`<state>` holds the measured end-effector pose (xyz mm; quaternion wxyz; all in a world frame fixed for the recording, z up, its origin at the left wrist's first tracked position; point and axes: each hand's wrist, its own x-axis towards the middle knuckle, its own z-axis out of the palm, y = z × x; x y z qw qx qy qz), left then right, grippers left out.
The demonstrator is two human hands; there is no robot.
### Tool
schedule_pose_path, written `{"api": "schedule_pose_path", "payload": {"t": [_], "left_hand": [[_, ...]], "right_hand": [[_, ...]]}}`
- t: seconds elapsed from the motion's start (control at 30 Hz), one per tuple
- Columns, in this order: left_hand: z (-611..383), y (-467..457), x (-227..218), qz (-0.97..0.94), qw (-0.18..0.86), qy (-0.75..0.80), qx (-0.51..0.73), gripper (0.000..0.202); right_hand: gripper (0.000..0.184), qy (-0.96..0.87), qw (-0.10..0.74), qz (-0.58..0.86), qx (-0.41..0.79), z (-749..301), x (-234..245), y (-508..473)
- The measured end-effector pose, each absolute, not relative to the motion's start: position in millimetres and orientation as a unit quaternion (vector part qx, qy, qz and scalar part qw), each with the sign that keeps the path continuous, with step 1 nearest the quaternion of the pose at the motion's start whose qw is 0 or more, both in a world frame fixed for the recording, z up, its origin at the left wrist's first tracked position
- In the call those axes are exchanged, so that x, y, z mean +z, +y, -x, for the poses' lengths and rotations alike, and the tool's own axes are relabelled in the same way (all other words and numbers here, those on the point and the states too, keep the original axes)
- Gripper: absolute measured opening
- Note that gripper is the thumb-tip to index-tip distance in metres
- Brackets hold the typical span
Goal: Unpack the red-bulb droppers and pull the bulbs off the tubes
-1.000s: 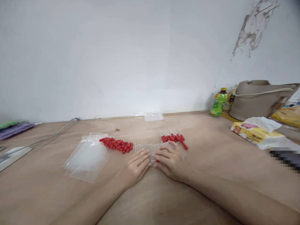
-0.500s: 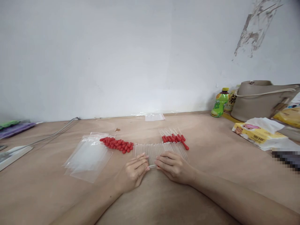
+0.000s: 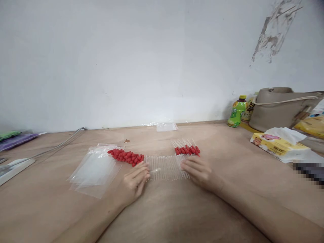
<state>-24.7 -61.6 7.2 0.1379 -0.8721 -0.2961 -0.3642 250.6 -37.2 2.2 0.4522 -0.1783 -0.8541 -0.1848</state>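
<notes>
A row of thin clear tubes (image 3: 167, 168) lies side by side on the table between my hands. At its left end, my left hand (image 3: 135, 179) has its fingers together, with a short blurred clear tube (image 3: 155, 170) sticking out from the fingertips over the row. My right hand (image 3: 199, 171) rests over the row's right end; its fingers are bent and smeared by motion, and cannot be seen to hold anything. Behind my left hand lies a heap of red rubber bulbs (image 3: 126, 157). Beyond my right hand are several thin pale sticks with red bulb ends (image 3: 186, 150).
Clear zip bags (image 3: 91, 172) lie fanned out on the left, with one more bag (image 3: 167, 127) by the wall. A grey cable (image 3: 63, 143) runs at the far left. On the right stand a green bottle (image 3: 237, 113), a tissue pack (image 3: 278, 145) and a beige handbag (image 3: 274, 109).
My hands have moved apart, the left one leftward and the right one rightward and slightly up, uncovering more of the tube row. The right hand now hides the nearest red bulb.
</notes>
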Motion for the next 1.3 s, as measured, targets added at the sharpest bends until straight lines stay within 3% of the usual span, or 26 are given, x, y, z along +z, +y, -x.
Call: {"api": "schedule_pose_path", "payload": {"t": [0.13,0.3,0.4,0.63,0.87,1.3], "left_hand": [[43.8,-49.2,14.0,0.793,0.185,-0.420,-0.400,0.017],[47.9,-41.2,10.8,0.783,0.197,-0.448,-0.383,0.024],[45.6,-40.5,4.8,0.794,0.203,-0.431,-0.378,0.025],[44.0,-36.1,-5.8,0.808,0.234,-0.427,-0.331,0.023],[36.2,-44.0,-0.2,0.826,0.165,-0.431,-0.324,0.021],[35.0,-51.9,6.5,0.833,0.129,-0.437,-0.314,0.033]], "right_hand": [[0.017,-0.740,0.530,0.398,-0.113,-278.6,7.4,-19.0],[0.027,-0.664,0.472,0.578,0.044,-308.5,5.6,7.6],[0.022,-0.626,0.416,0.646,0.136,-322.1,2.4,18.5],[0.010,-0.612,0.366,0.659,0.241,-331.4,5.8,19.3],[0.009,-0.581,0.335,0.654,0.351,-320.1,7.7,14.4],[0.016,-0.564,0.344,0.640,0.393,-313.5,-0.7,15.5]]}}
